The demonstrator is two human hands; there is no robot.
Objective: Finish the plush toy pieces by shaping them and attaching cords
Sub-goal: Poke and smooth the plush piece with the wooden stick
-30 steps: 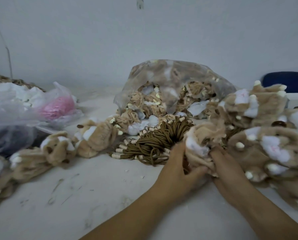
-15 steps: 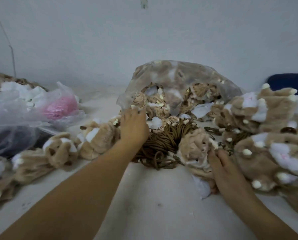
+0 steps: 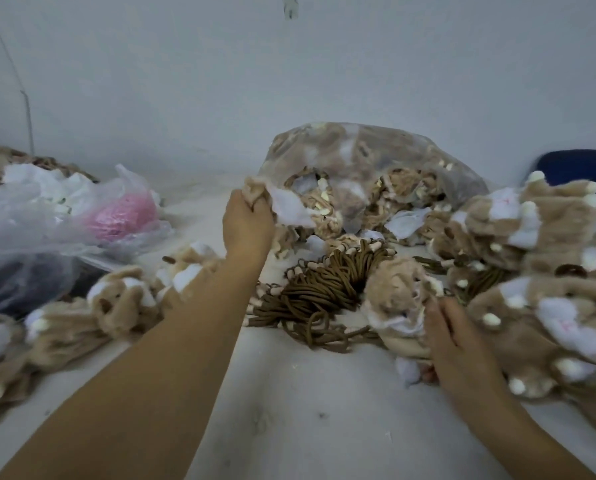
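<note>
Head view: at the far left, a thin bag (image 3: 47, 216) holding white scraps and a pink lump (image 3: 120, 216) is seen lying on a white table (image 3: 289, 420), with a dark bag (image 3: 19, 282) just in front of it. Nearer the front edge, tan toys (image 3: 116, 303) with white patches are strewn in a loose row, touching one another. The left arm is stretched forward across the table, and the left hand (image 3: 248, 226) is raised at the mouth of a clear sack (image 3: 393, 157). Its fingers are curled round a limp piece (image 3: 258, 190) of tan and white fabric, which is gripped just outside the opening. The sack is packed with more such pieces, and some are spilled at its mouth. Just in front of the sack, between the two hands, a bundle of brown cords (image 3: 324, 292) with pale ends is laid on the table. Touching the bundle's right side, a round piece (image 3: 396, 296) of tan plush is held by the right hand (image 3: 459, 344): the fingers are laid along its right side and a thumb tip is seen beneath it, so it is pinched between them. Close beside that hand, a heap (image 3: 549, 244) of tan toys with white patches and cream tips is piled. Behind the heap, at the far right, part of a dark blue object (image 3: 580, 168) is seen against the pale wall.
</note>
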